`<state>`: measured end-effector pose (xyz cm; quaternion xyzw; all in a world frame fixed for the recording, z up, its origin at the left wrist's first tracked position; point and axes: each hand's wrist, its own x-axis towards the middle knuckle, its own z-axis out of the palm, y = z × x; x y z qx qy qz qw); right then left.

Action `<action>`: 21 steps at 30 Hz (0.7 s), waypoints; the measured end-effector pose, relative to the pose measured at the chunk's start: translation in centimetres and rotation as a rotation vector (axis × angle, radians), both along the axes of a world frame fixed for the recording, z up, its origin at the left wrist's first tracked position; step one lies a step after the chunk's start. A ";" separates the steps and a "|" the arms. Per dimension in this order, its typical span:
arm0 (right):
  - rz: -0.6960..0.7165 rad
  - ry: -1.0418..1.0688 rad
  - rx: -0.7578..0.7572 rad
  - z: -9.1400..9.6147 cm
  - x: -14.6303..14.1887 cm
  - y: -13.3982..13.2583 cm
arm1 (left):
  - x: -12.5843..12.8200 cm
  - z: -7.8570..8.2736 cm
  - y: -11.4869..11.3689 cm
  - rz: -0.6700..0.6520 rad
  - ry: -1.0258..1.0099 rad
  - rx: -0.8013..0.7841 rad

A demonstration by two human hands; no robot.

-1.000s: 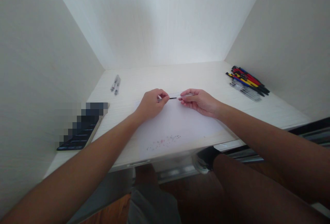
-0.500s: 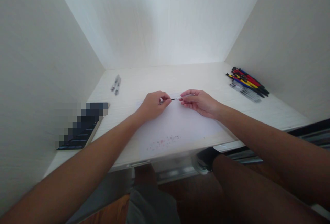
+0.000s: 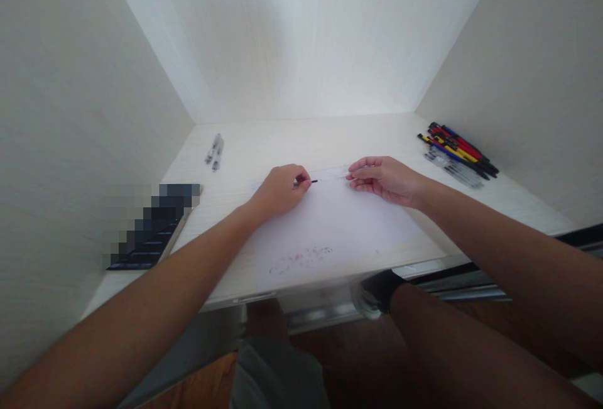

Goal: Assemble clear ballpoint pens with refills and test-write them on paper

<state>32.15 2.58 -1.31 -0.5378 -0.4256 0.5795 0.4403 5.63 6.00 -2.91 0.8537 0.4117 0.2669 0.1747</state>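
My left hand [image 3: 281, 189] is closed, its thumb and forefinger pinching a thin pen piece with a black end [image 3: 314, 181] that points right. Most of that piece is hidden in the fingers. Across a small gap, my right hand [image 3: 387, 179] pinches a slim, clear pen part [image 3: 343, 177], faint and blurred against the paper. The two pieces look apart. Both hands are over a white sheet of paper [image 3: 339, 227] with small dark and reddish marks near its front edge.
Two clear pen pieces [image 3: 215, 152] lie at the back left. On the right is a pile of coloured pens [image 3: 464, 150] beside several clear pens [image 3: 455, 171]. A dark, partly pixelated object [image 3: 162, 233] rests at the left. Side walls enclose the white desk [image 3: 301, 139].
My right hand has moved right, away from my left hand, and the clear part has come away from the black end. My left hand stays nearly still.
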 end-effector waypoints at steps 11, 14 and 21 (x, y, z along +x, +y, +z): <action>0.148 -0.402 0.069 0.2 2.2 -0.6 | -0.2 0.2 -0.4 0.012 0.018 -0.005; 0.196 -0.503 0.113 0.3 2.2 -0.5 | -0.2 0.3 -0.5 0.011 0.025 -0.009; 0.246 -0.668 0.177 0.4 1.9 -0.4 | -0.2 0.3 -0.4 0.006 0.027 0.001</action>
